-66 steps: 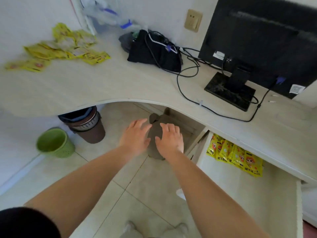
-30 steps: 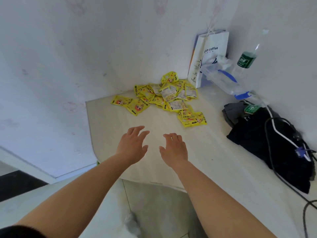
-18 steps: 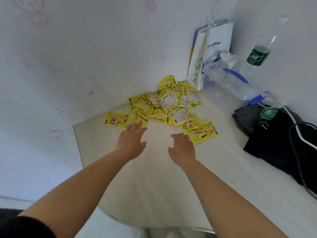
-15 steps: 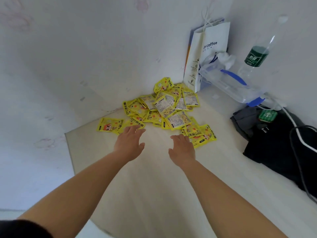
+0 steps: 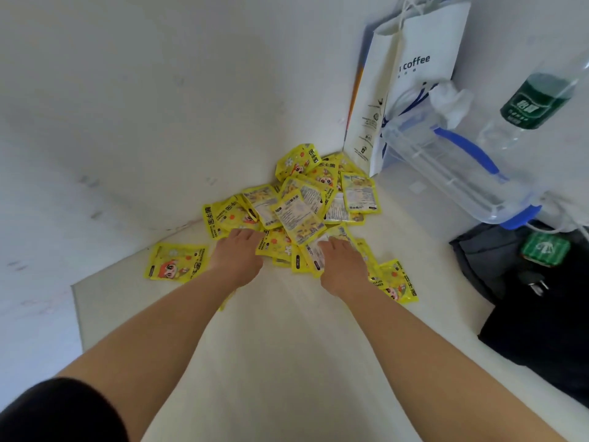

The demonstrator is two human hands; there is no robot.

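Left hand (image 5: 237, 254), right hand (image 5: 342, 262) now on yellow packets (image 5: 299, 204)

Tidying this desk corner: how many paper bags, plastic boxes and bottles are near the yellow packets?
White paper carrier bag: 1
Clear plastic box with blue handles: 1
Clear plastic bottle with green label: 1
Total: 3

Paper bag (image 5: 424, 68): "coffee" in dark print. Yellow packets (image 5: 299, 205): bold Chinese characters, "HAND" on some, fine print unreadable. Bottle (image 5: 535, 100): green label, white characters, blurred.
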